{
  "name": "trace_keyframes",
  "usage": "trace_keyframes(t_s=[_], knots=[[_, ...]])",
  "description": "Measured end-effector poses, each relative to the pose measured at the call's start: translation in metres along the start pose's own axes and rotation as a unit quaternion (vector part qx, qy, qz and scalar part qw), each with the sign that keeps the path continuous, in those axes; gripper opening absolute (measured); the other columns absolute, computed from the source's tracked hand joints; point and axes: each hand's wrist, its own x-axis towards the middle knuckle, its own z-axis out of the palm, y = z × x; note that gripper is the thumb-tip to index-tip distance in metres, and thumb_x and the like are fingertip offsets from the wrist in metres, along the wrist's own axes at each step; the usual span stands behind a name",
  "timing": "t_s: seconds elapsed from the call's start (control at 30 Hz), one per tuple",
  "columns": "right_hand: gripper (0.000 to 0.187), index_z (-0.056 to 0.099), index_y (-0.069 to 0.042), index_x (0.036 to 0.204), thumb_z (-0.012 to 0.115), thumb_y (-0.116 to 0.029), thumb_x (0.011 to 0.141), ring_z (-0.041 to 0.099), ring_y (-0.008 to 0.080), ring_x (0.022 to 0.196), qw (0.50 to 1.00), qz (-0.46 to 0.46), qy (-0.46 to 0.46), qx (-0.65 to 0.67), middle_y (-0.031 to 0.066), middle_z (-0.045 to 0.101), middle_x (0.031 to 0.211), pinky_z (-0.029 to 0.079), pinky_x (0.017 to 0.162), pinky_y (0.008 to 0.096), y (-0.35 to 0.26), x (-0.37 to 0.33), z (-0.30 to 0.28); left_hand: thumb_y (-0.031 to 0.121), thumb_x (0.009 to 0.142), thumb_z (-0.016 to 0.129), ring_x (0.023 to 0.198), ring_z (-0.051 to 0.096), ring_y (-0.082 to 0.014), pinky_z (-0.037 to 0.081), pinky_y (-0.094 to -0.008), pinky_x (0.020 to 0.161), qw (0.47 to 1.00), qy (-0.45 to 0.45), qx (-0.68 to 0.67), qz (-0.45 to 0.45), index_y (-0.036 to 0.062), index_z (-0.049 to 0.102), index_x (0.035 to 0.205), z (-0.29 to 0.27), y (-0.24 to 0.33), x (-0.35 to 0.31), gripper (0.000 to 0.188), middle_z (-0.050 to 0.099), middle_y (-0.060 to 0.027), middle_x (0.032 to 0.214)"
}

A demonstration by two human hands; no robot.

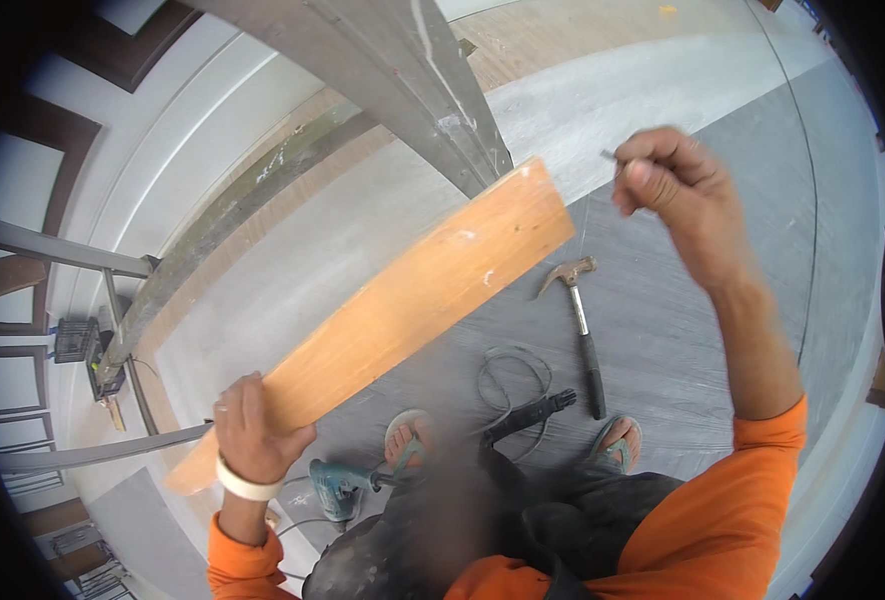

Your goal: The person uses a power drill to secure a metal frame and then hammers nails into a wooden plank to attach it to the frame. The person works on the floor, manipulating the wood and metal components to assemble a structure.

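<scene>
A long, flat wooden board (417,290) slants across the middle of the view, raised above the floor. My left hand (252,430) grips it near its lower left end, the fingers over one edge. To the right of the board's far end, my right hand (667,185) is raised with thumb and fingers pinched together. A small, thin grey piece (609,155) sticks out from the fingertips, too small to tell what it is. Below that hand a claw hammer (584,335) with a dark grip lies on the floor.
A teal power drill (337,490) and a black tool (527,415) with a looped cord lie by my feet. A grey metal beam (402,75) comes down beyond the board. Metal legs and a black crate (75,340) stand at the left, near dark-framed panels.
</scene>
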Motion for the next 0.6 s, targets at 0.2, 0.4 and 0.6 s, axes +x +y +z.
trace_keyframes(t_s=[0.2,0.4,0.6], knots=[[0.016,0.065,-0.004,0.099,0.065,-0.015,0.086,0.058,0.0099,0.075,0.998,0.004,0.004,0.055,0.0012,0.063,0.08,0.047,0.07,0.0248,-0.016,0.015,-0.009,0.019,0.053,0.077,0.083,0.052,-0.0356,0.041,-0.0448,0.074,0.987,-0.021,0.139,0.072,-0.001,0.044,0.122,-0.087,0.015,0.035,0.079,0.054,-0.0192,0.1],[0.014,0.066,-0.008,0.097,0.067,-0.014,0.084,0.054,0.0142,0.095,0.993,-0.068,-0.072,0.071,0.007,0.058,0.107,0.047,0.076,0.0284,0.01,0.015,0.019,0.018,0.055,0.077,0.083,0.053,-0.0352,0.041,-0.0458,0.072,0.973,-0.009,0.213,0.084,-0.0018,0.041,0.125,-0.145,0.023,0.049,0.081,0.054,-0.0196,0.1],[0.009,0.066,-0.006,0.093,0.066,-0.009,0.085,0.051,0.0159,0.101,0.976,-0.024,-0.122,0.179,0.004,0.054,0.108,0.046,0.08,0.0313,0.025,0.01,0.025,0.019,0.057,0.076,0.081,0.052,-0.0357,0.041,-0.0458,0.071,0.965,-0.002,0.247,0.087,-0.0024,0.04,0.126,-0.172,0.05,0.06,0.081,0.054,-0.0209,0.098]])
